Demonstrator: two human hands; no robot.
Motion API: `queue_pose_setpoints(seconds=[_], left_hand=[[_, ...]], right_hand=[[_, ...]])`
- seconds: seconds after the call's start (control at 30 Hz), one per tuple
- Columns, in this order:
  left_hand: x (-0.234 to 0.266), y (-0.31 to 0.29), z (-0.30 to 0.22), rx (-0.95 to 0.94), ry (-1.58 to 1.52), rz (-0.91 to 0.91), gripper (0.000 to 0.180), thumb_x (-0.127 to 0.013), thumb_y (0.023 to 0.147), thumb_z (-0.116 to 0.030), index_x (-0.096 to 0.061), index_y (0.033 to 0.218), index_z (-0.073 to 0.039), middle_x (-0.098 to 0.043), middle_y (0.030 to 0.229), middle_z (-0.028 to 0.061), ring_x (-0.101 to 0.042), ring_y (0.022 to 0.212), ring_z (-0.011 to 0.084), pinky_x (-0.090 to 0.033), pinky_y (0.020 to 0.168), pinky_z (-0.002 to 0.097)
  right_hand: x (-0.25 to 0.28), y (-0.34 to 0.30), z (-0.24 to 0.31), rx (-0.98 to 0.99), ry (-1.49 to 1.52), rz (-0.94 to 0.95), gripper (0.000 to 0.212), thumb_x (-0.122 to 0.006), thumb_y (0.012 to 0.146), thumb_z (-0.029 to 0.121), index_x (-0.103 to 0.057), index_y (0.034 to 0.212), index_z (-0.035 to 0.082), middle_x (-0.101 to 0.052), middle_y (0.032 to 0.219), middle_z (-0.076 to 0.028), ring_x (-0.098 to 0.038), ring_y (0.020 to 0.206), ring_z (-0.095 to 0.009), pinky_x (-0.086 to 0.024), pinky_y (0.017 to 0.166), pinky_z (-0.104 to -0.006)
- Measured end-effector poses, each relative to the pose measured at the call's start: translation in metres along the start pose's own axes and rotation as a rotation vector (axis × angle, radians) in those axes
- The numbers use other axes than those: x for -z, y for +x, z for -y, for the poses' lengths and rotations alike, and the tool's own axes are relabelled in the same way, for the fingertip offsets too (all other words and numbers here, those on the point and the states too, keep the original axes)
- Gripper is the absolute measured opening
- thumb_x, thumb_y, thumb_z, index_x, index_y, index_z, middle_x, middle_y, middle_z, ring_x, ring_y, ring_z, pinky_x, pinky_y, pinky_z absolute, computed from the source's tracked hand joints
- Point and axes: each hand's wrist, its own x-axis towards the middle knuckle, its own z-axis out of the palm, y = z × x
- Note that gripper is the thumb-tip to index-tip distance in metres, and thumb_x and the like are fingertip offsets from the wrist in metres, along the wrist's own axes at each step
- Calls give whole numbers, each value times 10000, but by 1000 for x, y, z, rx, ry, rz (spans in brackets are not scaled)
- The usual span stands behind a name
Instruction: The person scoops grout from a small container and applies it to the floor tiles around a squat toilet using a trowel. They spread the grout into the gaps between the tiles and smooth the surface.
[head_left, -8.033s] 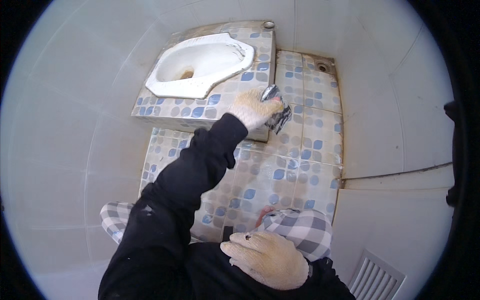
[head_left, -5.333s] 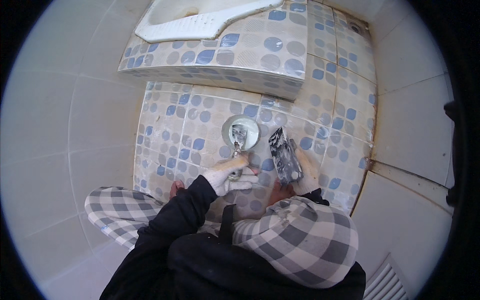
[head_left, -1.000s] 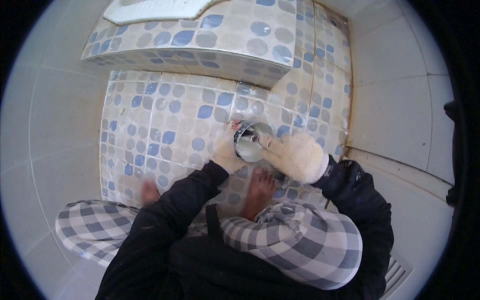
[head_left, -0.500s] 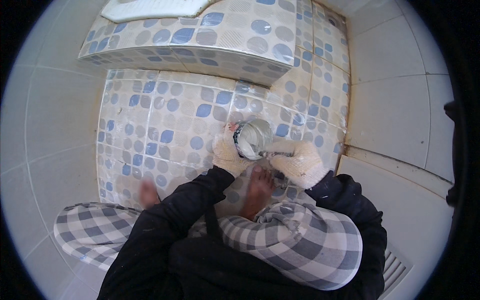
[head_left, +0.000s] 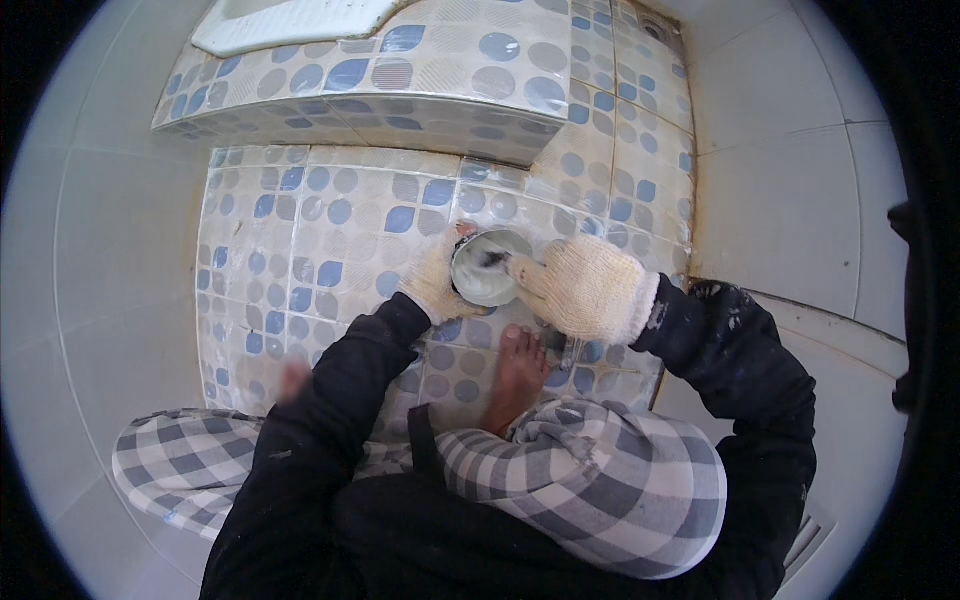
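A round tub (head_left: 522, 243) of whitish-grey paste stands upright near the middle of the view, just above the tiled floor or on it; I cannot tell which. My left hand (head_left: 432, 280), in a cream knit glove with bare fingertips, wraps round the tub's left side. My right hand (head_left: 590, 290), gloved too, reaches over the right rim with its fingers closed on a thin tool. The tool's dark end (head_left: 492, 259) is in the paste; most of it is hidden by the glove, so its kind is unclear.
A tiled step (head_left: 370, 115) with a white squat toilet (head_left: 290, 25) on it rises beyond the tub. A drain (head_left: 655, 28) lies in the far right corner. Pale tiled walls close in left and right. My bare foot (head_left: 515, 375) is just below the tub.
My right hand has moved up and over the tub, taking the tool's end from the near right rim into the middle of the paste. The tub has shifted slightly left with my left hand.
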Motion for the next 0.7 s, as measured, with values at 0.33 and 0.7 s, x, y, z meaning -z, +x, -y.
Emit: queue_pose_setpoints(seconds=[0.33,0.7], left_hand=[[2,0,10,53,44,23,1032,-944,572,-378,-393,1373,-31,-563,1265,150,-535,1204,281,-388,1077,380],[-4,-10,-25,77,-123,-148,928,-915,593,-410,-451,1308,-41,-555,1241,176,-563,1156,340,-453,997,419]], right_hand=[[-4,-5,10,19,43,-13,416,-593,836,220,-604,1185,-7,-664,915,-163,-653,880,-339,-518,786,-424],[15,2,32,-236,107,215,365,-601,858,198,-612,1195,60,-628,1073,-179,-660,885,-361,-549,735,-457]])
